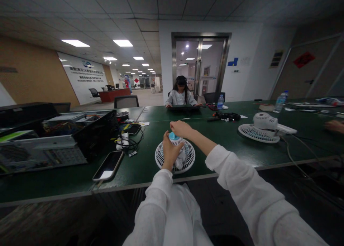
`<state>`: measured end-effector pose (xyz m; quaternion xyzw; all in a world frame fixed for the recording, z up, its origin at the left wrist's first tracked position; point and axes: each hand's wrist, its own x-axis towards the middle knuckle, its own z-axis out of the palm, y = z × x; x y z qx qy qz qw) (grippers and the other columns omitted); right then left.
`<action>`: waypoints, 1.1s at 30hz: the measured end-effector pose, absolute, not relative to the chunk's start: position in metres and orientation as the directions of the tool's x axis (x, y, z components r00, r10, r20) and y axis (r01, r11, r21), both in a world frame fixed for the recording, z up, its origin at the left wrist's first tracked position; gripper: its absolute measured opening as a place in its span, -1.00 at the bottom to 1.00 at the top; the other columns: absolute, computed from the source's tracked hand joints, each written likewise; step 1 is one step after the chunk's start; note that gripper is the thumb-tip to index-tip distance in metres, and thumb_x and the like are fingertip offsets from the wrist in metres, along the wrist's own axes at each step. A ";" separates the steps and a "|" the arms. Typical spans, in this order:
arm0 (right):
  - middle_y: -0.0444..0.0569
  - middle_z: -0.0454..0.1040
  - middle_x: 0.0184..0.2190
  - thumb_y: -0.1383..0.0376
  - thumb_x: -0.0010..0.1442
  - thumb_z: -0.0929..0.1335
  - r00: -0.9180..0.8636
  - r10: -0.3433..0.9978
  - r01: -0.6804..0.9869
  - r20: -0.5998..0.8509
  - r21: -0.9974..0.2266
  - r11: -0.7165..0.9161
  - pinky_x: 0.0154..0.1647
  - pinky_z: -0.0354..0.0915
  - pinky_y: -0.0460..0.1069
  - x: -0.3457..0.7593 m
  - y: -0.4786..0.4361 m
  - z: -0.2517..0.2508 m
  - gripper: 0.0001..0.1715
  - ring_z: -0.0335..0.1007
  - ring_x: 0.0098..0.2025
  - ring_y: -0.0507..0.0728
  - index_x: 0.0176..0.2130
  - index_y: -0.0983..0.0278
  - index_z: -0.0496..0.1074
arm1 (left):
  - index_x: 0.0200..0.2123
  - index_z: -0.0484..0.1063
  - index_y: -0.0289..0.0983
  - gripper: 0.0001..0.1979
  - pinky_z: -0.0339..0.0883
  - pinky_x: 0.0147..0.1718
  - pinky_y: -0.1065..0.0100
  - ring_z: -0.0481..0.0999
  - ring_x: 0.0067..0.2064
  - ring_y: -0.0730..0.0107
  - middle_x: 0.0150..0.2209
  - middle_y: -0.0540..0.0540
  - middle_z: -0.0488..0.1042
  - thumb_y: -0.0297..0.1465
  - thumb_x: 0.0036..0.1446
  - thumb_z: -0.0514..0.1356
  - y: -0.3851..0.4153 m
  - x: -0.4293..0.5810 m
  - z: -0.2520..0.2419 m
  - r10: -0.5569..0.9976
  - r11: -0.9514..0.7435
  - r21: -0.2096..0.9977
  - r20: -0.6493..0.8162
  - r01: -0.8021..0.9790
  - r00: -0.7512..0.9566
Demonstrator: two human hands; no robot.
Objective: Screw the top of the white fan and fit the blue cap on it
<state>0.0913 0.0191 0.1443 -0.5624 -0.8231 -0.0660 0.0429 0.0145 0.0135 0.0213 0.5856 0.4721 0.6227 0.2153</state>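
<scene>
White fan lies grille-down; the left hand clasps its upturned housing, the right hand curls above the blue cap, its grip unclear.

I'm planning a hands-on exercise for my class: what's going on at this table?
A person's left hand grips a white fan lying grille-down on the green table. Their right hand is curled at the blue part on top; whether it pinches anything is unclear. A second fan lies to the right, a phone and an opened computer case to the left. Across the table sits another person.
</scene>
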 end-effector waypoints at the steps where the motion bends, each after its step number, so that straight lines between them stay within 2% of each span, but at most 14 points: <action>1: 0.10 0.51 -0.13 0.32 0.23 0.24 -0.412 0.904 0.911 0.118 0.066 0.406 -0.24 0.26 -0.07 0.095 0.020 0.149 -0.70 0.45 -0.11 0.17 -0.07 0.29 0.42 | 0.06 0.12 -0.23 -0.23 0.18 0.09 0.08 0.35 0.07 0.12 0.00 -0.16 0.33 -0.41 -0.25 0.36 0.013 0.014 0.021 0.821 -0.460 0.840 0.525 0.287 -0.222; 4: -0.03 0.54 -0.20 0.35 0.09 0.37 -0.528 0.849 0.848 0.030 0.088 0.523 -0.24 0.21 -0.13 0.106 0.020 0.159 -0.72 0.44 -0.14 0.11 -0.14 0.24 0.50 | 0.06 0.13 -0.23 -0.24 0.17 0.09 0.08 0.35 0.07 0.12 0.00 -0.17 0.33 -0.41 -0.25 0.36 0.013 0.015 0.021 0.818 -0.461 0.834 0.532 0.301 -0.221; 7: 0.00 0.53 -0.18 0.33 0.02 0.44 -0.573 0.820 0.814 -0.006 0.115 0.570 -0.21 0.20 -0.12 0.109 0.022 0.162 -0.68 0.42 -0.12 0.13 -0.15 0.27 0.52 | 0.08 0.10 -0.25 -0.22 0.16 0.10 0.06 0.34 0.08 0.11 0.01 -0.19 0.33 -0.41 -0.24 0.36 0.012 0.015 0.021 0.828 -0.445 0.839 0.519 0.313 -0.215; 10: 0.04 0.51 -0.13 0.26 0.06 0.42 -0.579 0.816 0.809 0.008 0.129 0.573 -0.20 0.20 -0.10 0.108 0.024 0.161 -0.70 0.41 -0.09 0.15 -0.16 0.28 0.51 | 0.09 0.09 -0.26 -0.21 0.16 0.10 0.06 0.34 0.08 0.10 0.03 -0.20 0.32 -0.41 -0.23 0.36 0.011 0.016 0.023 0.839 -0.426 0.848 0.501 0.316 -0.211; 14: 0.12 0.52 -0.19 0.20 0.12 0.37 -0.525 0.850 0.848 0.053 0.125 0.516 -0.22 0.22 -0.05 0.107 0.023 0.153 -0.72 0.42 -0.12 0.21 -0.21 0.33 0.48 | 0.09 0.09 -0.26 -0.21 0.16 0.10 0.06 0.33 0.09 0.09 0.04 -0.22 0.31 -0.40 -0.23 0.36 0.011 0.016 0.024 0.839 -0.425 0.848 0.500 0.316 -0.214; 17: 0.19 0.49 -0.14 0.18 0.18 0.30 -0.446 0.887 0.894 0.119 0.103 0.435 -0.22 0.25 -0.02 0.104 0.019 0.144 -0.64 0.42 -0.11 0.25 -0.09 0.35 0.39 | 0.09 0.10 -0.28 -0.21 0.14 0.13 0.07 0.32 0.11 0.09 0.06 -0.23 0.30 -0.40 -0.23 0.36 0.012 0.015 0.022 0.829 -0.444 0.840 0.517 0.313 -0.213; 21: 0.17 0.48 -0.11 0.28 0.21 0.24 -0.337 0.929 0.941 0.150 0.045 0.334 -0.29 0.26 -0.06 0.096 0.015 0.134 -0.60 0.45 -0.13 0.19 0.03 0.37 0.27 | 0.09 0.10 -0.29 -0.21 0.11 0.15 0.06 0.30 0.13 0.08 0.08 -0.24 0.28 -0.42 -0.23 0.36 0.015 0.015 0.020 0.827 -0.457 0.836 0.525 0.305 -0.200; 25: 0.09 0.52 -0.16 0.34 0.23 0.18 -0.345 0.932 0.939 0.109 0.019 0.345 -0.35 0.25 -0.10 0.094 0.013 0.138 -0.67 0.48 -0.22 0.12 -0.05 0.33 0.37 | 0.07 0.13 -0.26 -0.23 0.14 0.13 0.07 0.32 0.11 0.11 0.05 -0.19 0.31 -0.44 -0.25 0.36 0.016 0.015 0.019 0.818 -0.467 0.837 0.532 0.286 -0.220; 30: 0.00 0.51 -0.09 0.35 0.13 0.32 -0.468 0.880 0.883 0.076 0.063 0.464 -0.20 0.23 -0.13 0.109 0.014 0.153 -0.69 0.41 -0.07 0.12 -0.10 0.23 0.47 | 0.07 0.13 -0.24 -0.24 0.15 0.12 0.06 0.33 0.09 0.11 0.02 -0.17 0.32 -0.42 -0.24 0.36 0.015 0.015 0.018 0.810 -0.483 0.829 0.545 0.283 -0.217; 33: 0.02 0.50 -0.10 0.29 0.07 0.40 -0.499 0.865 0.865 0.059 0.099 0.492 -0.16 0.23 -0.12 0.113 0.014 0.156 -0.67 0.40 -0.04 0.14 -0.12 0.23 0.49 | 0.08 0.11 -0.25 -0.23 0.14 0.12 0.04 0.31 0.11 0.09 0.04 -0.19 0.30 -0.39 -0.24 0.36 0.015 0.015 0.018 0.823 -0.460 0.839 0.526 0.290 -0.215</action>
